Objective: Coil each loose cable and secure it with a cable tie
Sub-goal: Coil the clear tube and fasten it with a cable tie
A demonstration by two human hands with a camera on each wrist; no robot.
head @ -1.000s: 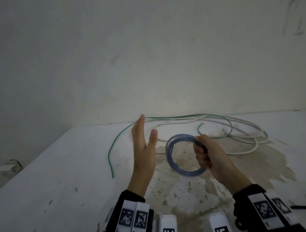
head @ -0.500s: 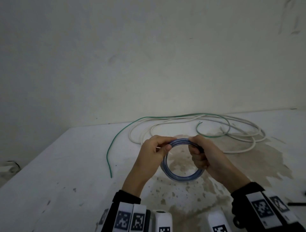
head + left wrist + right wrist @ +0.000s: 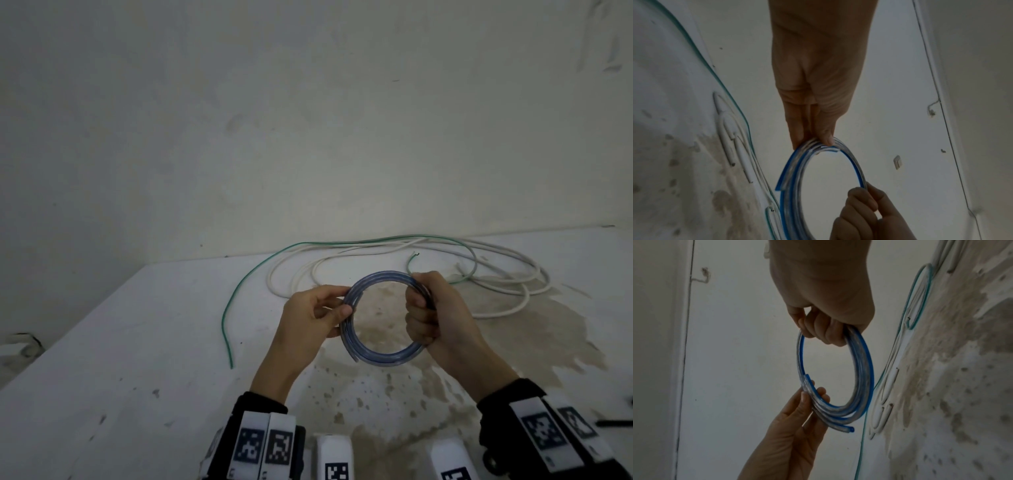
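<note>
A clear cable with a blue stripe is wound into a coil [image 3: 380, 358] of several turns, held upright above the table between both hands. My left hand [image 3: 329, 313] pinches the coil's left side [image 3: 797, 170] between thumb and fingers. My right hand [image 3: 424, 315] has its fingers curled round the coil's right side [image 3: 863, 363]. Two cut ends of the cable show near the left fingers in the right wrist view. No cable tie is visible.
A thin green cable [image 3: 239, 294] and loose white cables [image 3: 513, 274] lie spread at the back of the white, stained table [image 3: 120, 359], close to the wall. A dark object [image 3: 613, 423] lies at the right edge. The table's left edge drops off near a white fitting [image 3: 20, 346].
A second ago my left hand was open beside the coil. It has since closed onto the coil's left side, and the coil now hangs more upright and wider between both hands.
</note>
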